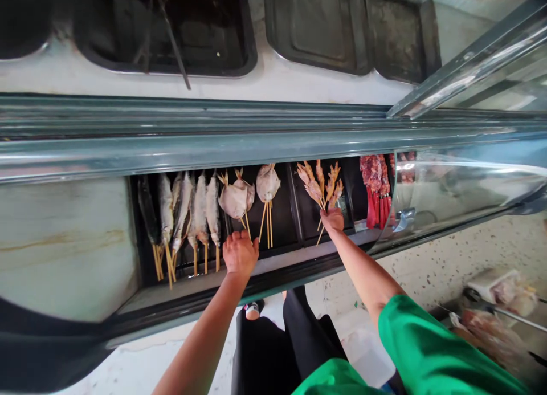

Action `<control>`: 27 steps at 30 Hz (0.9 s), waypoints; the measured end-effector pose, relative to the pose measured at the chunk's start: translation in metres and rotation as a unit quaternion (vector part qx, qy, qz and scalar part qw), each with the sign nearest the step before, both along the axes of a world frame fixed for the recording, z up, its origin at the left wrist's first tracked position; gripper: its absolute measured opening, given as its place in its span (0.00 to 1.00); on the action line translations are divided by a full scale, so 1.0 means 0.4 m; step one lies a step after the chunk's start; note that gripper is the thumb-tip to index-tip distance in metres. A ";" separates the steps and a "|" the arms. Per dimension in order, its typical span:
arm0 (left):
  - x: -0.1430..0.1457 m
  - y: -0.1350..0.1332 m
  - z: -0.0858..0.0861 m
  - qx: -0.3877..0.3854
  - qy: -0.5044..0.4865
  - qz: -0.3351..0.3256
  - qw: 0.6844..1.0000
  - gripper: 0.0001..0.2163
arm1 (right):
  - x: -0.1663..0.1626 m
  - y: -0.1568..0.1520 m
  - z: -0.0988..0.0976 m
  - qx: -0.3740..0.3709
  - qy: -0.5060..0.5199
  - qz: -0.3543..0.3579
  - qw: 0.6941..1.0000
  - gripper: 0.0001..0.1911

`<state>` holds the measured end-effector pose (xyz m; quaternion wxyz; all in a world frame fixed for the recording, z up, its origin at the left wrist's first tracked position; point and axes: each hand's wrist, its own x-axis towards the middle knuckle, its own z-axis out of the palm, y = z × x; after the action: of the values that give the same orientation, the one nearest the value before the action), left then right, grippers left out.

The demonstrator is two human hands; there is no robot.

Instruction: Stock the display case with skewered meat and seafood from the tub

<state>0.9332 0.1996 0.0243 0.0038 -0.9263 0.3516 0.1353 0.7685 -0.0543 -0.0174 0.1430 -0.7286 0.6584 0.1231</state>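
In the chilled display case, my right hand (332, 219) is closed around the sticks of several skewers of pale orange meat pieces (322, 184), whose lower ends stick out below my fingers. Over the front edge of a dark tray, my left hand (240, 252) has its fingers curled, the tips hidden. It sits at the lower ends of the sticks of skewered flat fish (235, 200); whether it grips them is unclear. Another bunch of skewered flat fish (268, 184) lies between my hands. Left of my left hand is a row of long silvery fish skewers (183, 207).
Red meat skewers with red handles (376, 190) lie at the right, beside a curved glass panel (453, 181). A metal rail (256, 147) runs along the opening's far side. Beyond it stand dark metal trays (320, 27). Bagged goods (491, 332) are on the floor at right.
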 end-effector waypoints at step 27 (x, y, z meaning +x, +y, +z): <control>-0.156 0.104 0.011 -0.272 0.046 -0.058 0.959 0.08 | -0.024 0.054 -0.024 0.000 -0.020 -0.099 0.995 0.18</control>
<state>0.8707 0.2413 0.0286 -0.2565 -0.8631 0.4282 0.0765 0.7589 -0.0327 -0.0271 0.1675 -0.6620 0.7245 0.0935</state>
